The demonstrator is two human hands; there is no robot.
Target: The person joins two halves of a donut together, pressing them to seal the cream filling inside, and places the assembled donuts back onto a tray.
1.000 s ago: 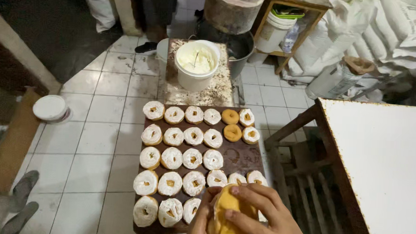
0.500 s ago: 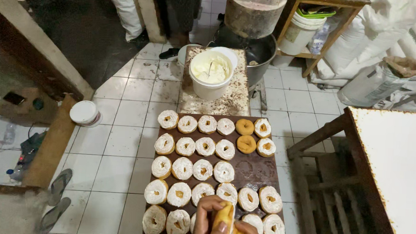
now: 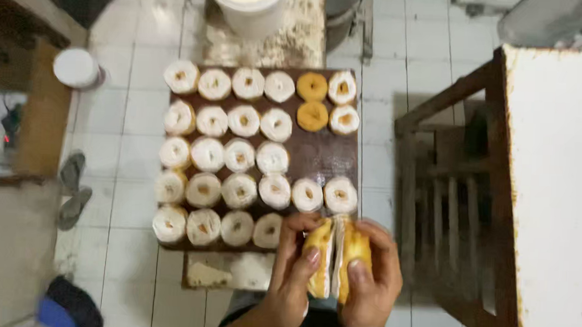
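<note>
My left hand (image 3: 291,275) and my right hand (image 3: 374,281) together hold a golden split doughnut (image 3: 334,257) with a white filling between its two halves, just over the near edge of a dark brown tray (image 3: 324,155). Several white-coated doughnuts (image 3: 239,155) lie in rows on the tray. Two plain golden doughnuts (image 3: 312,99) sit near its far right corner, with white ones beside them. A white bucket (image 3: 249,5) stands beyond the tray on a crumb-covered board.
A white-topped table (image 3: 558,195) with a wooden frame stands at the right. A round white lid (image 3: 75,67) and grey sandals (image 3: 73,187) lie on the tiled floor at the left, beside a wooden bench (image 3: 41,107).
The camera has tilted down and closer to the tray. The doughnut is now opened between both hands, showing its white filling.
</note>
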